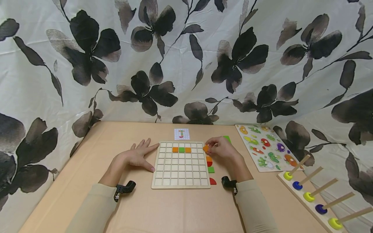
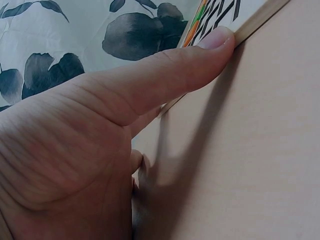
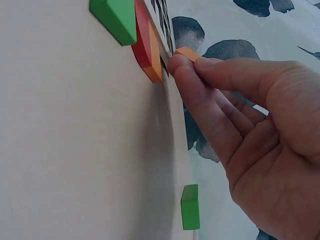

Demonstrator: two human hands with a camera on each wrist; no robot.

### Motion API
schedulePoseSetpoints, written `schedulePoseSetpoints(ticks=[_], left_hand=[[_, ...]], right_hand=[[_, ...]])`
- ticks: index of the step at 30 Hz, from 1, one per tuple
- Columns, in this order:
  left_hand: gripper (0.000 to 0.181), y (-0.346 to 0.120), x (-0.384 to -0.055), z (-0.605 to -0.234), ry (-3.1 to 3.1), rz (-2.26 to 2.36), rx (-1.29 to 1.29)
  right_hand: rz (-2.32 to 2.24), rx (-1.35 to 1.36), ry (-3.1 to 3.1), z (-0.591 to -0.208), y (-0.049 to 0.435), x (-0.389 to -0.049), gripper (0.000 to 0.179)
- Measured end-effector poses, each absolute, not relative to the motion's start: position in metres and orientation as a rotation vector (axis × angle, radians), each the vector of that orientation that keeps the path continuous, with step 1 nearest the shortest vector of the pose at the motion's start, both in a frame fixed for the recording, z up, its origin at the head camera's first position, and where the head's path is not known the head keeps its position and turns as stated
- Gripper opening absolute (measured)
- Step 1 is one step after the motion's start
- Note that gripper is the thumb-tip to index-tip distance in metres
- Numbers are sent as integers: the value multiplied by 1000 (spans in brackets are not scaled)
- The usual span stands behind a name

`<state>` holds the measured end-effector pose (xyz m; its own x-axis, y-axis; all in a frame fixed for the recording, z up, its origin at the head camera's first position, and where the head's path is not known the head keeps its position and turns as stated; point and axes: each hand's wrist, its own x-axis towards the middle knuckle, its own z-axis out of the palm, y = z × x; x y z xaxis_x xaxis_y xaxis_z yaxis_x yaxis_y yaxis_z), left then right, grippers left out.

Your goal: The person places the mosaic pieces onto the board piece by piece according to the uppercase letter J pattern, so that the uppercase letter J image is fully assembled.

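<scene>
A wooden grid board [image 1: 180, 187] lies on the table, with two orange squares and a green square [image 1: 181, 149] between them near its top. My left hand [image 1: 134, 157] is spread at the board's left side, its straight thumb [image 2: 215, 45] touching the edge in the left wrist view. At the upper right corner of the board, my right hand [image 1: 226, 151] pinches a small orange block [image 3: 187, 53] between thumb and fingertips. Beside the board's right edge lie an orange piece [image 1: 209, 159], a red piece [image 1: 209, 164], a green square [image 1: 211, 170] and a red rounded piece [image 1: 213, 181].
A small pattern card [image 1: 182, 134] sits behind the board. Another green piece [image 1: 227, 139] lies beyond my right hand. To the right are a fruit-and-vegetable picture board [image 1: 256, 147] and a peg stand [image 1: 303, 197] with yellow and blue rings. Floral cloth [image 1: 186, 64] hangs behind.
</scene>
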<state>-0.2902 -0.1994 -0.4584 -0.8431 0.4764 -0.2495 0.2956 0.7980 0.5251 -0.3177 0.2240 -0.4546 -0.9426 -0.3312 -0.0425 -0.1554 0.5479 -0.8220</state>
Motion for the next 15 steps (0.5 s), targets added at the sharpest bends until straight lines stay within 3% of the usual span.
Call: schedulePoseSetpoints(ticks=[15], left_hand=[[118,-200,-289,-458,2615,670,586]], right_hand=[[-1327,-536,2602,-450,218,-316,25]])
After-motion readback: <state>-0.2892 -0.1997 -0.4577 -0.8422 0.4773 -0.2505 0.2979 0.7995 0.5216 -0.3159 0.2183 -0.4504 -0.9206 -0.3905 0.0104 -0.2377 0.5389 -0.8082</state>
